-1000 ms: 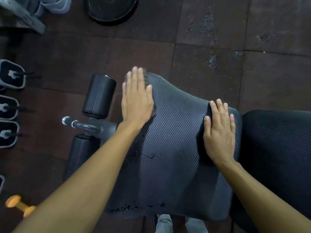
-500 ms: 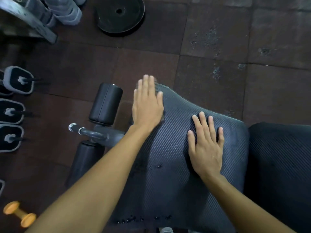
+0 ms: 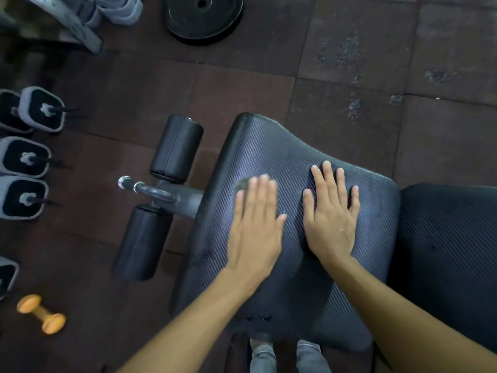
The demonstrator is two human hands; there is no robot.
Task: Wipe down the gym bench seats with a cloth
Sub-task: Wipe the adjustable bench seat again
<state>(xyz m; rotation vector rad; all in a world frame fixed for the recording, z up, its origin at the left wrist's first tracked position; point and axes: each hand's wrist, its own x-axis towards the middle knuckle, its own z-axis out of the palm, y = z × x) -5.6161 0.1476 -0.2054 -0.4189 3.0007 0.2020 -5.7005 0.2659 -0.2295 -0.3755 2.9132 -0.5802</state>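
Note:
The dark ribbed bench seat (image 3: pixel 269 146) fills the middle of the head view. My left hand (image 3: pixel 255 224) lies flat on the seat's left half, pressing a small grey cloth (image 3: pixel 242 184) whose edge shows past my fingertips; most of the cloth is hidden under the palm. Beside it, my right hand (image 3: pixel 332 219) rests flat on the seat with the fingers spread and nothing in it. A few dark droplets (image 3: pixel 258 317) sit near the seat's near edge.
The black backrest pad (image 3: pixel 451 251) adjoins the seat on the right. Two black foam rollers (image 3: pixel 176 149) on a metal bar stick out to the left. Grey dumbbells (image 3: pixel 25 157) line the left edge, an orange dumbbell (image 3: pixel 40 313) and a weight plate (image 3: pixel 201 14) lie on the floor.
My left hand has slid with the cloth from the seat's far left corner back toward me. My right hand has shifted left, from the seat's right edge to its middle.

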